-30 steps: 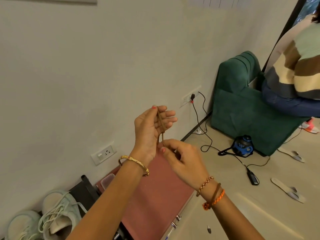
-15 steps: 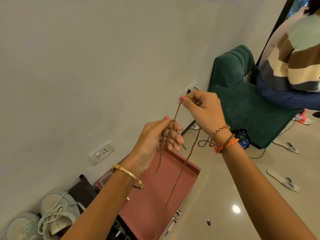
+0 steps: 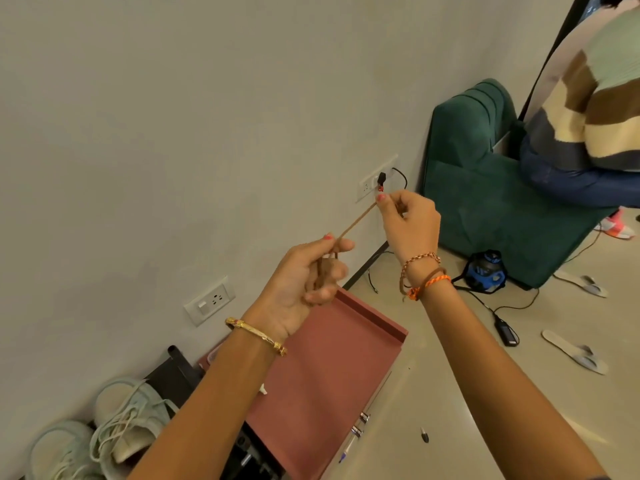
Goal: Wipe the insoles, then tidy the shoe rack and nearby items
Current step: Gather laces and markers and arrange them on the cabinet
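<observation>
We see both hands raised in front of the pale wall, with a brown lace (image 3: 356, 221) stretched between them. The left hand (image 3: 304, 282) has its fingers curled around several loops of this lace, and the thumb and forefinger pinch it at the top. The right hand (image 3: 412, 225) is higher and to the right; its thumb and forefinger pinch the other end of the lace, and the other fingers are curled in. The piece between the two hands is straight and tight, and it rises toward the right hand.

Below the hands we see a reddish-pink shelf top (image 3: 332, 382) that stands against the wall. To the left of it, on the floor near the wall, lie two pale green sneakers (image 3: 104, 431) with loose laces. On the floor to the right we see two flat sandals (image 3: 576, 351), well apart from each other, and a blue bottle (image 3: 485, 271) just beside a green sofa (image 3: 485, 188). Another person in a striped sweater (image 3: 599, 109) sits on this sofa.
</observation>
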